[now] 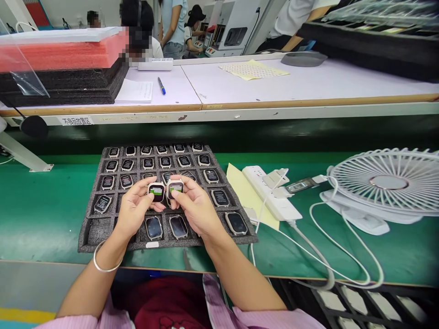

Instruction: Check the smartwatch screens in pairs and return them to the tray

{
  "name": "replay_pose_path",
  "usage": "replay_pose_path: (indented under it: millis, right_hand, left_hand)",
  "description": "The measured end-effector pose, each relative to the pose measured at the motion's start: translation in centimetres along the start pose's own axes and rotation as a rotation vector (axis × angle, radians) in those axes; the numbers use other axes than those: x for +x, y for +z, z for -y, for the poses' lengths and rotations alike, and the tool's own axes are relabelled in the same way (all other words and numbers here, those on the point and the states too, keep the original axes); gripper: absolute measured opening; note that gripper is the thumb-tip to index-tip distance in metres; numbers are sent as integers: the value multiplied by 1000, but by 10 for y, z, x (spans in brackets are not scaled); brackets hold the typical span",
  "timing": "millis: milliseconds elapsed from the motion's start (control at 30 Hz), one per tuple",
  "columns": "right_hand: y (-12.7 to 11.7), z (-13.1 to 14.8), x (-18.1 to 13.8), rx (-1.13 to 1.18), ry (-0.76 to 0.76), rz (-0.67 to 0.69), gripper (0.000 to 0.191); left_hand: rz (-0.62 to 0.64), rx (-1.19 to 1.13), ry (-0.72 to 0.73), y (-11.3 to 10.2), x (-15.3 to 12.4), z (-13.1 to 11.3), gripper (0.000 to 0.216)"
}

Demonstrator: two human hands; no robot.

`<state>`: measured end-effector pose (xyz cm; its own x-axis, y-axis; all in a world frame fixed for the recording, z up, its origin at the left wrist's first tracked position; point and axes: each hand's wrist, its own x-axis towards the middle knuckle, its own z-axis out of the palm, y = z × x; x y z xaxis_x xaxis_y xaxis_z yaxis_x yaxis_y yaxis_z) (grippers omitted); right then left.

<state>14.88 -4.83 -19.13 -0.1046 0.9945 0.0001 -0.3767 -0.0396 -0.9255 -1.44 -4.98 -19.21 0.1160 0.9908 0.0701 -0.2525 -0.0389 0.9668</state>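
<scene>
Clock positions are taken from the centre of the tray, with 12 o'clock away from the wearer. Two square-faced smartwatches are held side by side above the tray, slightly toward 6 o'clock from its middle. The left hand [134, 205] pinches the left smartwatch [157, 192], fingers curled behind its case and thumb on the screen's edge. The right hand [195, 205] grips the right smartwatch [176, 185] likewise, thumb over the lower screen. Both screens show a green band; whether the cases touch cannot be told.

Beneath is a grey foam tray [89, 214], its compartments holding further smartwatches, most with lit text. It rests on a green bench top [48, 201]. At 3 o'clock, a yellow sheet [236, 183] lies just beside the tray, under a white power strip [270, 194]; farther out stands a white fan [370, 182]. At 12 o'clock, a raised shelf [212, 89] carries a pen [161, 86] and, toward 11, stacked foam [78, 52]. People are beyond it.

Edges: the tray's near side lies close to the bench's front edge at 6 o'clock. Green surface extends toward 9 o'clock; at 3, cables narrow the working room.
</scene>
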Motion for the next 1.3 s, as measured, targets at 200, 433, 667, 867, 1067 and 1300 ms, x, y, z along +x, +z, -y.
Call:
replay_pose_path:
  millis: [200,433,667,867,1067,1300]
  right_hand:
    - [0,0,0,-1,-3,4,35]
    - [0,-3,5,17,2,5,40]
    - [2,-7,12,68,29,-6,37]
    - [-2,-11,16,102,28,-47,37]
    - [-4,-15,15,109,27,10,50]
    - [-2,-10,11,103,26,36,51]
  left_hand:
    - [5,-20,-8,0,0,-1,44]
    - [-15,-46,-21,0,3,-1,47]
    - [-54,-68,-41,-2,5,0,51]
    - [-70,-76,-26,-3,5,0,50]
    - [-93,-81,-1,-4,6,1,52]
    - [-106,-78,3,-3,5,-2,51]
